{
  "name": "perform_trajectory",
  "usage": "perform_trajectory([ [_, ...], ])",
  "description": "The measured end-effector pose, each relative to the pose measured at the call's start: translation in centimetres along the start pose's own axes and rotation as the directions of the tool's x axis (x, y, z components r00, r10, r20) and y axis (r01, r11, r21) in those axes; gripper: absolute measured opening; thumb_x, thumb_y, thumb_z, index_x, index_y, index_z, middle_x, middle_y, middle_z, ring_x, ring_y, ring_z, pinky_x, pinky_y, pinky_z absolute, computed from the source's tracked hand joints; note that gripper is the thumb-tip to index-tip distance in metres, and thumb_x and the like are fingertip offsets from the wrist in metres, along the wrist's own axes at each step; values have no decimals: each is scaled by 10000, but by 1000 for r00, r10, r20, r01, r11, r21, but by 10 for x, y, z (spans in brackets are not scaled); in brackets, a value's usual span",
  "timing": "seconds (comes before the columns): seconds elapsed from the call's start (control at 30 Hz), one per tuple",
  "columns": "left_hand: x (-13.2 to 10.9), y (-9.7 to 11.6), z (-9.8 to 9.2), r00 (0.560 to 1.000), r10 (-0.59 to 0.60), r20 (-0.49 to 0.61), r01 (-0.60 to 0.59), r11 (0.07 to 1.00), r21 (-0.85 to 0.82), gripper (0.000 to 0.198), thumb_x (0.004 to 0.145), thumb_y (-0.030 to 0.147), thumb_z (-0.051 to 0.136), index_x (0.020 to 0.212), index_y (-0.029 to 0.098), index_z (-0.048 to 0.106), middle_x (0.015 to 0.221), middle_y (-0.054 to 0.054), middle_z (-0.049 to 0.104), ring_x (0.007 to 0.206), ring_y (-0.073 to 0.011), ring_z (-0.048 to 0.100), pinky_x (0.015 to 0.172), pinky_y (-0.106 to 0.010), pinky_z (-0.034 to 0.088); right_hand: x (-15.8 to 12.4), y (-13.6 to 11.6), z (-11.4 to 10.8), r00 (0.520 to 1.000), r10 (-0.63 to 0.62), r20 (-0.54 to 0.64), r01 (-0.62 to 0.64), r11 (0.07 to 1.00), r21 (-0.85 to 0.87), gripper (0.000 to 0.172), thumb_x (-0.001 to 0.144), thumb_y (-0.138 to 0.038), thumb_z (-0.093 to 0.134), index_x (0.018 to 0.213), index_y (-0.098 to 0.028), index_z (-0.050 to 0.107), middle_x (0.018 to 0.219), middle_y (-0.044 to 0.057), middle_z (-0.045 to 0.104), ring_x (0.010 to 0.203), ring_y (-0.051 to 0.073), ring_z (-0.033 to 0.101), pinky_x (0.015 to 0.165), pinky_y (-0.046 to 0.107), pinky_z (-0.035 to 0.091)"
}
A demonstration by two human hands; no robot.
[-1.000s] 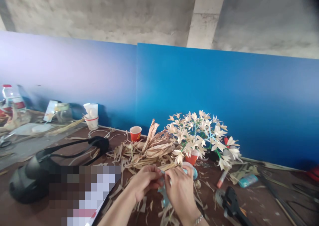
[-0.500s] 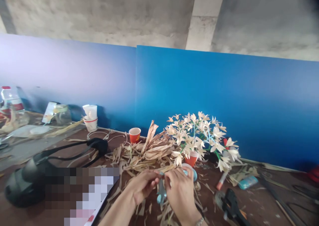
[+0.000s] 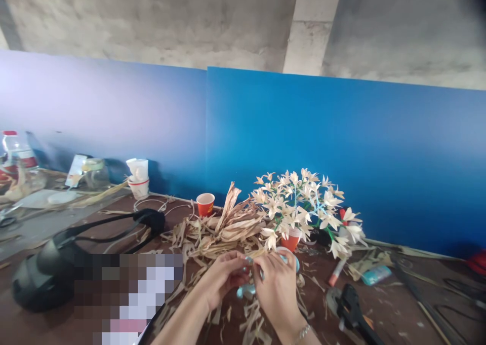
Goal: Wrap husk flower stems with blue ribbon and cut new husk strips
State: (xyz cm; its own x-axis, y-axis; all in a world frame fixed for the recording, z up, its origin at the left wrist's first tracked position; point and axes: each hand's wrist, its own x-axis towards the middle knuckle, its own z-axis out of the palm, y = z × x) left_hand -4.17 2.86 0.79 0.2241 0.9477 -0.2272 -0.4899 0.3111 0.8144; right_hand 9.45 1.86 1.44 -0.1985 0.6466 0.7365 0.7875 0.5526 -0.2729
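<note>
My left hand (image 3: 224, 279) and my right hand (image 3: 276, 289) meet low in the middle of the view, fingertips pinched around a narrow light blue strip (image 3: 248, 260). Its exact kind is hard to make out. A looser light blue piece (image 3: 246, 291) shows below, between the hands. Behind my right hand, a round blue item (image 3: 295, 263) is partly hidden. Just beyond stands a bunch of pale husk-like flowers (image 3: 292, 208) on green and blue stems, in a red paper cup (image 3: 290, 241). Dried husks (image 3: 239, 228) lie heaped beyond my left hand.
A red cup (image 3: 205, 204) stands by the blue partition (image 3: 304, 122). At right lie a black glue-gun-like tool (image 3: 353, 307), a glue stick-like tube (image 3: 337, 272) and a turquoise packet (image 3: 376, 275). A black strapped headset (image 3: 49, 269) sits at left. Husk scraps litter the brown table.
My hands stay close together, with fingers slightly shifted. The blue piece hanging between them now looks bunched and lies further left. The other things have not moved.
</note>
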Motion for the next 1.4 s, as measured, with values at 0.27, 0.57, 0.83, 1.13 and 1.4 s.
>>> perform_trajectory([
  [0.27, -2, 4, 2, 977, 214, 8, -210, 948, 239, 261, 599, 350, 709, 635, 107, 621, 529, -18, 626, 470, -111, 575, 478, -197, 440, 4, -7, -10, 995, 105, -5, -103, 983, 154, 154, 761, -111, 503, 676, -202, 593, 623, -17, 631, 621, 133, 562, 836, 349, 252],
  [0.57, -4, 14, -4, 992, 123, 30, -126, 982, 142, 231, 530, 267, 765, 609, 101, 624, 479, -17, 618, 381, -75, 511, 406, -170, 363, 13, -7, -9, 737, 349, 579, -672, 280, 686, 114, 630, -227, 646, 568, -146, 595, 561, 18, 610, 541, 131, 535, 551, 243, 397],
  [0.83, -12, 18, -1, 978, 160, 135, -179, 973, 144, 215, 599, 271, 716, 604, 124, 559, 479, -5, 598, 383, -89, 521, 396, -170, 344, 16, -4, -13, 515, 148, 844, -835, -135, 533, 172, 606, -266, 674, 558, -120, 597, 462, -4, 568, 376, 72, 460, 426, 204, 351],
  [1.13, 3, 5, 0, 949, 315, 19, -299, 880, 370, 233, 619, 328, 671, 586, 121, 568, 418, 27, 522, 350, -82, 451, 369, -192, 361, 6, -16, -10, 963, 218, 160, -249, 946, 206, 139, 644, -104, 571, 736, -204, 597, 665, 2, 632, 674, 182, 568, 756, 340, 319],
  [1.4, 2, 8, -4, 966, 253, 52, -258, 929, 266, 254, 607, 343, 699, 648, 119, 588, 497, 14, 572, 421, -85, 502, 435, -187, 387, 6, -15, -8, 987, 157, 24, -159, 970, 183, 146, 722, -107, 509, 653, -197, 602, 633, 9, 636, 643, 157, 564, 774, 335, 297],
])
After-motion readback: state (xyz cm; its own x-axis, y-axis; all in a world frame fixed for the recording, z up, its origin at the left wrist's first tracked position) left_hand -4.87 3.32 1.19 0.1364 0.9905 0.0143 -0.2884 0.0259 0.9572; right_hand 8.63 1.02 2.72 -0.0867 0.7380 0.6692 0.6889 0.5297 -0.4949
